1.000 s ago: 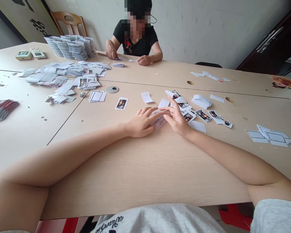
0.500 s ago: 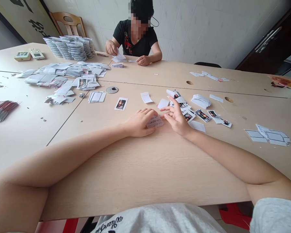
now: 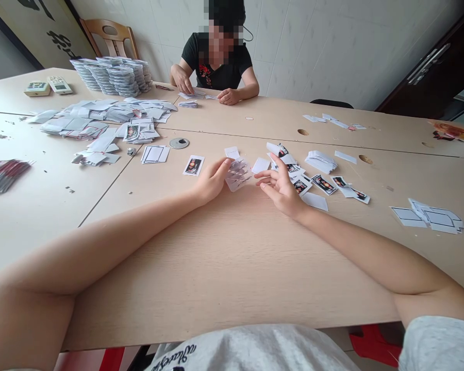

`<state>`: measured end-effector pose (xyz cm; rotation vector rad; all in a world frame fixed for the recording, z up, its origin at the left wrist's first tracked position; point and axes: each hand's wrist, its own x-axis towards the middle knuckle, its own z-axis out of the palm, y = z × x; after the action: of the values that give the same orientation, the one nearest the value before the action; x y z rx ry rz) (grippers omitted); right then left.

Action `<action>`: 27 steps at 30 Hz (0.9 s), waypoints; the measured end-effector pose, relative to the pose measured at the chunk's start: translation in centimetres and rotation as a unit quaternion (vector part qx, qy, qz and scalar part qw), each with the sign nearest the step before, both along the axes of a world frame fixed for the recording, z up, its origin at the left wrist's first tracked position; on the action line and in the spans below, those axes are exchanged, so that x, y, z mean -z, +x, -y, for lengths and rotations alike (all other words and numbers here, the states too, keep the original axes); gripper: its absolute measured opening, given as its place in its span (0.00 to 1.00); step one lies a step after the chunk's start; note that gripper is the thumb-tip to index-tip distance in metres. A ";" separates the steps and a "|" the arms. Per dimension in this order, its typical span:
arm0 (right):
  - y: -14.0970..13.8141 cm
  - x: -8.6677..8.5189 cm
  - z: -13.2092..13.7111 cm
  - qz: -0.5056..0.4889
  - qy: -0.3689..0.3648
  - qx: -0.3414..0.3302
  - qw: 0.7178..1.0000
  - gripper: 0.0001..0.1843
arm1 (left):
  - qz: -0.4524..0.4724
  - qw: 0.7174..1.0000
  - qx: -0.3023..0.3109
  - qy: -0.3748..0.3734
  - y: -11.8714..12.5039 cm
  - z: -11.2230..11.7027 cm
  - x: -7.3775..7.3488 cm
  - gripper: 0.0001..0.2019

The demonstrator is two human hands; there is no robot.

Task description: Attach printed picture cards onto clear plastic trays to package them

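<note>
Two hands: both belong to the person wearing the camera; the forearms lie long across the table (image 3: pixel 216 268) and converge near its middle.
Left hand (image 3: pixel 210 181): comes in from the near left with the wrist low on the wood and the palm turned rightward. The fingers are curled shut on the left edge of the pale sheet, with the thumb tip at its far corner.
Pale sheet (image 3: pixel 238 174): small and whitish, with rows of small dark marks. It sits between the two hands, near the right fingertips but apart from them. Gripped by one edge only, it seems tipped up so that its face turns toward the person. I cannot tell whether its right edge rests on the wood.
Right hand (image 3: pixel 281 189): the heel is down on the table and the fingers are spread loosely open, index finger raised, holding nothing. One hand's pinch looks enough for so light a piece, which would explain why this one stays free.
Printed cards (image 3: pixel 298 181): a face-up, overlapping scatter just beyond the right hand, within finger reach.
White slips (image 3: pixel 320 161): a small stack farther right, beside the printed cards.
Single card (image 3: pixel 194 165): lies alone, just left of the left fingertips.
Loose heap (image 3: pixel 100 116): a spread of pale pieces on the far left, well apart from both hands.
Co-worker (image 3: pixel 220 69): sits at the far edge with hands down on a separate small lot of slips, well away from the pale sheet.
</note>
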<state>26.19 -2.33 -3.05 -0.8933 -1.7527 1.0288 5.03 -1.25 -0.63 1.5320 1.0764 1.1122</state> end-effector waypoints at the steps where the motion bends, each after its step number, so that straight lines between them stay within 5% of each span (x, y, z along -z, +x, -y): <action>1: 0.0 0.1 -0.1 0.002 0.004 -0.002 1.000 0.41 | 0.017 1.000 0.002 -0.012 0.0 -0.1 0.0 0.19; 27: 0.0 0.3 -0.1 0.001 0.061 0.026 0.998 0.41 | 0.004 0.996 0.070 0.047 -0.2 -0.7 0.5 0.16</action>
<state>26.18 -2.19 -3.39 -0.8579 -1.7644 0.8776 4.86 -0.60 -1.16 1.6498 0.9077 1.0831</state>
